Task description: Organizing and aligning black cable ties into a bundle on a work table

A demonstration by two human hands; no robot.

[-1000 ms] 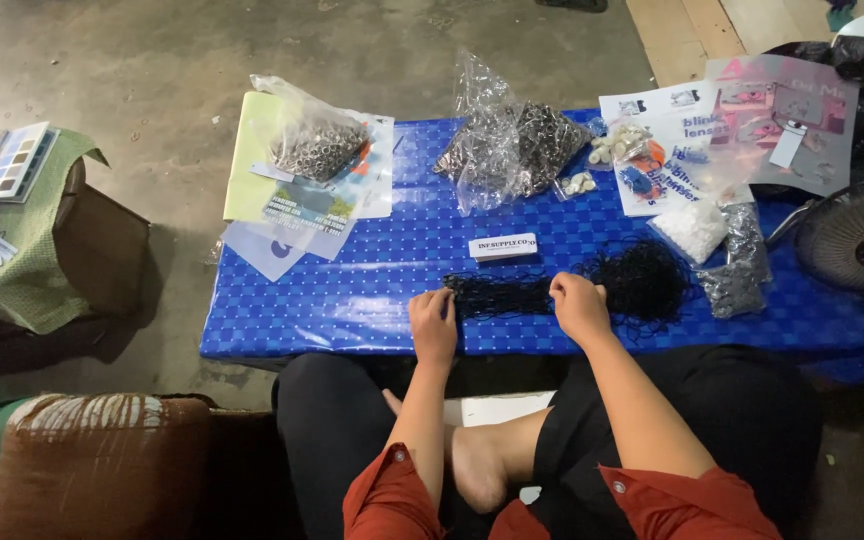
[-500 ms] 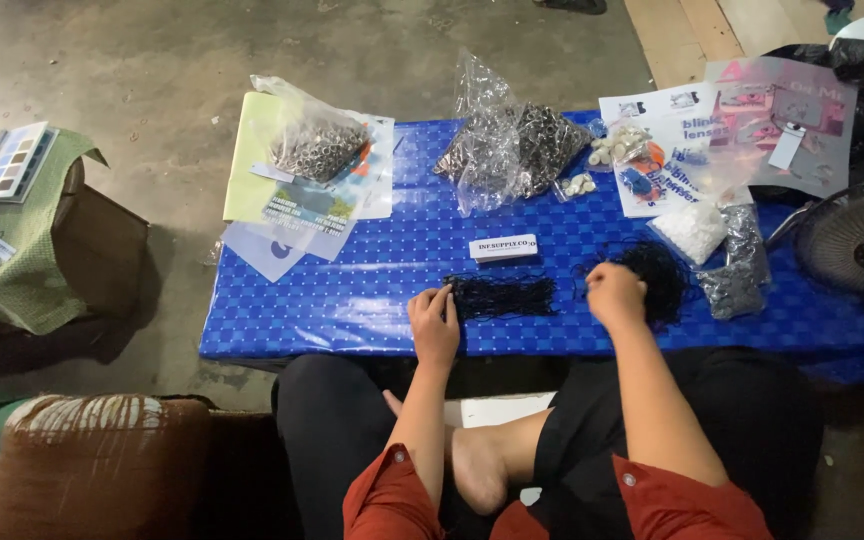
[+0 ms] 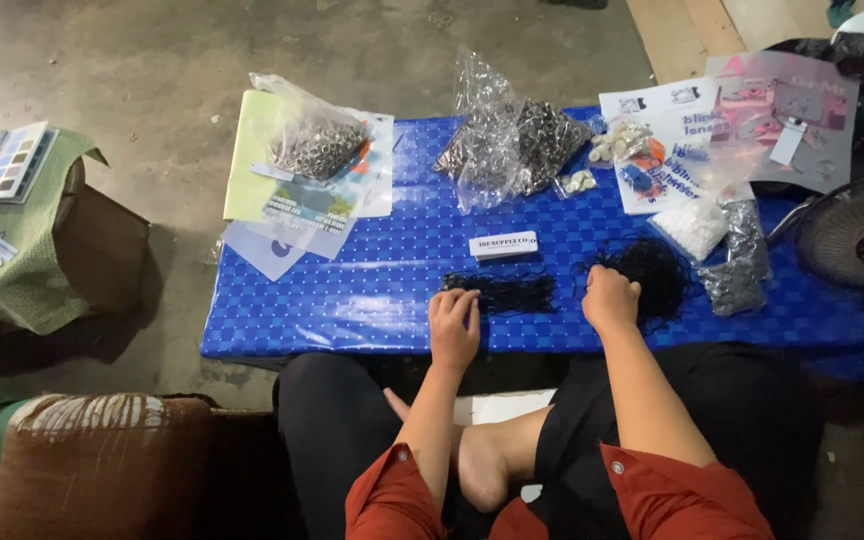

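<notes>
Left hand [image 3: 454,322] presses flat on a straightened black cord bundle [image 3: 502,292]; right hand [image 3: 610,300] closes on the tangled cord pile [image 3: 657,275] beside it. Cords appear light, limp, snag-prone; grip bunched strands.

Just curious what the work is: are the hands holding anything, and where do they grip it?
Left hand presses the end of a black string bundle; right hand reaches into the tangled black pile. Exact grip cannot be told.

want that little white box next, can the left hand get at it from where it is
Probably yes: the left hand rests on the black strand bundle, and the white box lies just beyond it on the blue table, nothing covering it.
</notes>
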